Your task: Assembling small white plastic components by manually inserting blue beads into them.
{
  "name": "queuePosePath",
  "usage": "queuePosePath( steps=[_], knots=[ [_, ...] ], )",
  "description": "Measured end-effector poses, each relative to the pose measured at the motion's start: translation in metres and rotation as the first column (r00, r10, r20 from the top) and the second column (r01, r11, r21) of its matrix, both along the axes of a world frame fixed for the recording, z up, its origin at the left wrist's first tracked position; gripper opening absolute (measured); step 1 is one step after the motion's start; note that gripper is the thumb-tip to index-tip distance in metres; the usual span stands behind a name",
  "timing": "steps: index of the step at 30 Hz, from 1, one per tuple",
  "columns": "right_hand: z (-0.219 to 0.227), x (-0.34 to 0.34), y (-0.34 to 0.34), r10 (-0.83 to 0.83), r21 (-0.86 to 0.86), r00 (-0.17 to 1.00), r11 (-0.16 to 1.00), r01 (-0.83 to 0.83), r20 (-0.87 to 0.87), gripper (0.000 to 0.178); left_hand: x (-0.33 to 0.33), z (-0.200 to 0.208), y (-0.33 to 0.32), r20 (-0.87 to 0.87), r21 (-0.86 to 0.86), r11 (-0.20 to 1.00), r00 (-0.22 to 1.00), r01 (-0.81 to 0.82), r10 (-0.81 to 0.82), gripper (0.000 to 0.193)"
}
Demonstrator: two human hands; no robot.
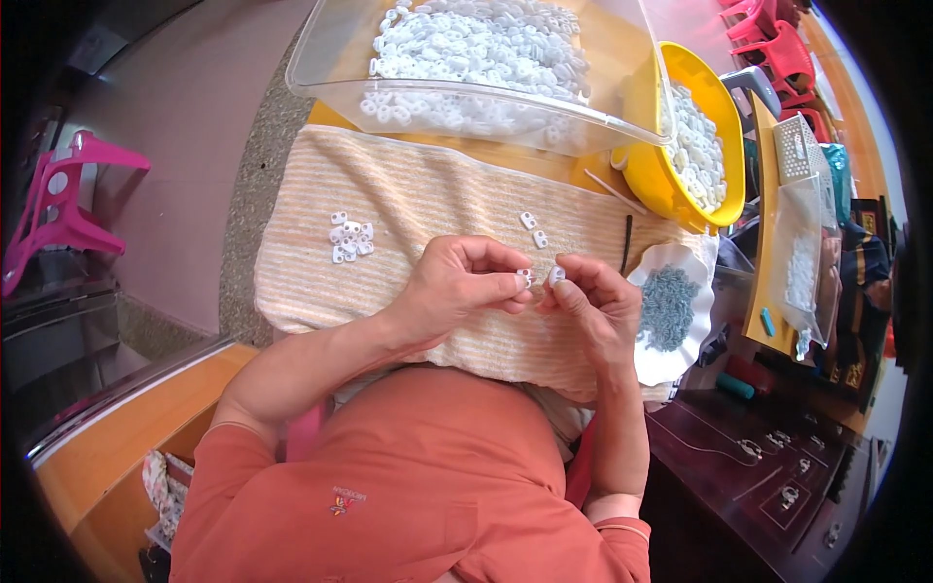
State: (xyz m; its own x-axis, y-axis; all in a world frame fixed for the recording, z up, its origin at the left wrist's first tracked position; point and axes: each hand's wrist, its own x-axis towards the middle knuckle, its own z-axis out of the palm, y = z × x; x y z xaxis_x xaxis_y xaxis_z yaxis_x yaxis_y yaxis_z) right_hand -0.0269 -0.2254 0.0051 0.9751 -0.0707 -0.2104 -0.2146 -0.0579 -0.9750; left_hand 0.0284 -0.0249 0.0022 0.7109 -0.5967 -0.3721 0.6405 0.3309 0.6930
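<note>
Head view: what do the hands grip?

"The left hand (442, 290) pinches at least one small white piece (525, 278); the right hand (601, 303) pinches another white piece (557, 276) just beside it."

"And around them?"

"Two loose pieces (540, 239) lie just ahead; about a dozen in one pile (351, 239), left of the left hand. Right of the right hand, one white dish (663, 367) holds uncountable grey bits (668, 306). Farther ahead stand one clear bin (619, 78) and, rightward, one yellow basin (645, 177)."
</note>
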Motion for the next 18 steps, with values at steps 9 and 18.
queuePosePath(
  steps=[9,18],
  knots=[
    [0.004,-0.001,0.008,0.028,0.095,0.999,0.995,-0.027,-0.017,0.032,0.000,-0.001,0.001,0.016,-0.006,1.000,1.000,0.019,-0.019,0.019],
    [0.012,-0.001,0.009,0.029,0.122,0.989,0.993,-0.011,-0.146,0.033,0.000,-0.003,0.000,0.023,0.008,1.000,1.000,0.021,-0.021,0.021]
  ],
)
